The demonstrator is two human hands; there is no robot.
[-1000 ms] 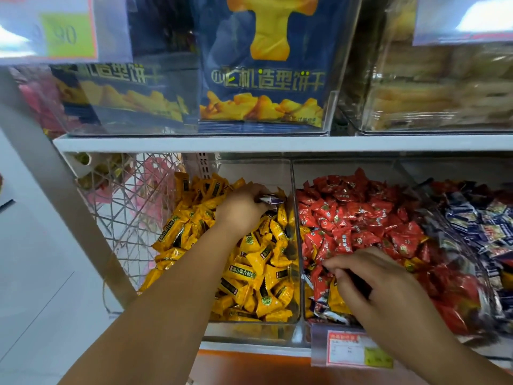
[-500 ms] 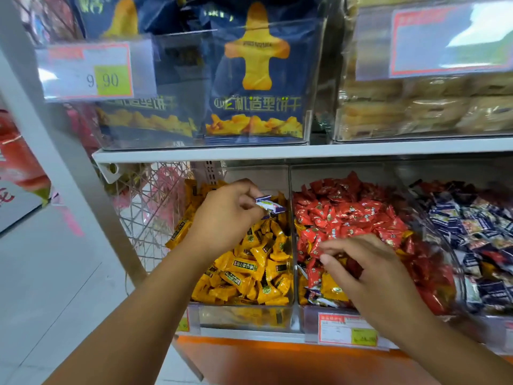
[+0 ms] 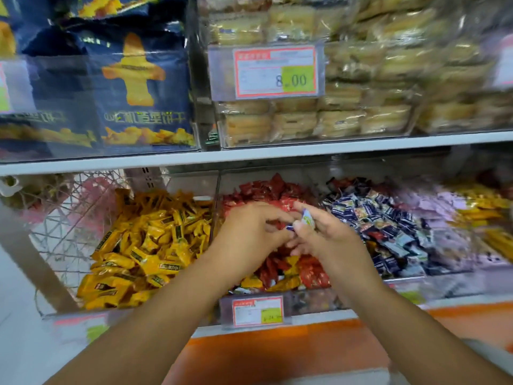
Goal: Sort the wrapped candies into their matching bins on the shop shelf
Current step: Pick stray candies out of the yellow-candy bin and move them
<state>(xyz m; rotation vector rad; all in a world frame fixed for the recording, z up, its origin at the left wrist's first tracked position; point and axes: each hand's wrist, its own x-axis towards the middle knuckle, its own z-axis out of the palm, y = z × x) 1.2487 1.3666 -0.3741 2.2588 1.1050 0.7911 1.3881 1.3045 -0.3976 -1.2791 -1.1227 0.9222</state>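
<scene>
Apparent handover over the red bin (image 3: 311,302): your right hand (image 3: 330,241) pinched the blue candy (image 3: 306,221), left fingers (image 3: 268,212) curled, grip unclear; blue bin (image 3: 433,282) was due next.

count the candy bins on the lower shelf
4, left to right: yellow bin, red bin, dark blue bin, lilac-and-yellow bin, blurred at the edge; more may be cut off.

I'm watching the left hand (image 3: 249,234) bringing the blue-and-white candy (image 3: 304,222) from the yellow candies (image 3: 150,240) over the red candies (image 3: 266,190), where the right hand (image 3: 330,240) is rising, apparently pinching it too.
</scene>
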